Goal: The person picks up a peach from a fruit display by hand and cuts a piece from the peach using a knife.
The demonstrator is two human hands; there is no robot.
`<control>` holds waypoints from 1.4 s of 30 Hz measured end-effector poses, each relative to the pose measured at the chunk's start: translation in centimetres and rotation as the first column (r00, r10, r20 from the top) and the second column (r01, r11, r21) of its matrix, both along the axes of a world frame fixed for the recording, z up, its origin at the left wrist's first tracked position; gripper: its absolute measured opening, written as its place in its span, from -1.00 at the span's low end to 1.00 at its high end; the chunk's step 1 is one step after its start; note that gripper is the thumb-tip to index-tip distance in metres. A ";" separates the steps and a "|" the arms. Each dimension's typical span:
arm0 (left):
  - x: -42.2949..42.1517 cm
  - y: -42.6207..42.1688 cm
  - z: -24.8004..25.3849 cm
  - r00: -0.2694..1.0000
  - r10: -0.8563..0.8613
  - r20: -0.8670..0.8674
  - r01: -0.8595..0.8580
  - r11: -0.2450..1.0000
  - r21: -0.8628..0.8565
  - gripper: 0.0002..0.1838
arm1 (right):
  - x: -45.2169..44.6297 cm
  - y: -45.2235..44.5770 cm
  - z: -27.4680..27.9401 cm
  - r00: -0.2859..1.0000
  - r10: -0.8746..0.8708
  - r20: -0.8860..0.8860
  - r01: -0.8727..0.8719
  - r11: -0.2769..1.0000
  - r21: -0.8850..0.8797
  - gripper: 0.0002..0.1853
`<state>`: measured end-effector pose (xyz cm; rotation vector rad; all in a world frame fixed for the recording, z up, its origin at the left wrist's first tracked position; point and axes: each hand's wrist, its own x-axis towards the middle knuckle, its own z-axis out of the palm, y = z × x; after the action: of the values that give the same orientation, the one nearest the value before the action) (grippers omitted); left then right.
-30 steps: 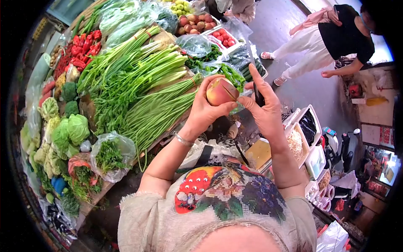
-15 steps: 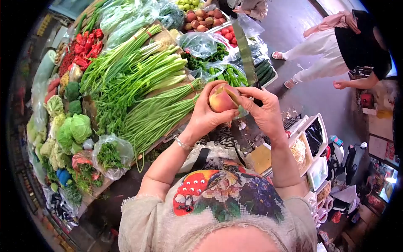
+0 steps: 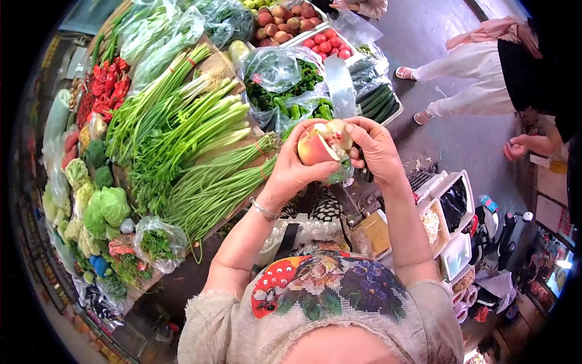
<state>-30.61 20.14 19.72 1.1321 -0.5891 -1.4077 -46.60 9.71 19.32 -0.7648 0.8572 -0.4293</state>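
Note:
My left hand (image 3: 297,161) is wrapped round a red-and-yellow peach (image 3: 314,149), held in front of my chest. The peach is cut open, with pale flesh and a reddish centre showing. My right hand (image 3: 376,145) is closed, its thumb and fingertips pinching a cut peach piece (image 3: 339,134) at the opening. From behind that hand a broad, shiny knife blade (image 3: 341,88) points away from me. A dark handle end (image 3: 367,175) shows below the same hand, and its fingers partly hide the grip. Clear plastic (image 3: 341,173) hangs just under the peach.
A vegetable stall to the left holds celery (image 3: 188,115), long beans (image 3: 212,188), cabbage (image 3: 112,206) and red peppers (image 3: 108,88). Tomatoes (image 3: 327,43) and cucumbers (image 3: 379,104) lie beyond my hands. White bins (image 3: 456,252) stand at right; another person (image 3: 479,79) stands farther off.
The cut in the peach has opened wider, showing flesh and a red centre. My right fingers have turned with the piece, and the blade now shows pale instead of dark.

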 end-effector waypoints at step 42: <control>2.8 -5.2 -3.2 0.994 0.109 -0.014 -0.108 0.993 0.052 -0.75 | 1.6 -3.5 -2.9 0.759 -0.547 0.354 0.399 0.820 0.411 -0.77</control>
<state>-27.76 14.95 16.55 1.1746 -0.4749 -1.3434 -45.01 6.17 16.47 -0.1108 0.6376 -0.8752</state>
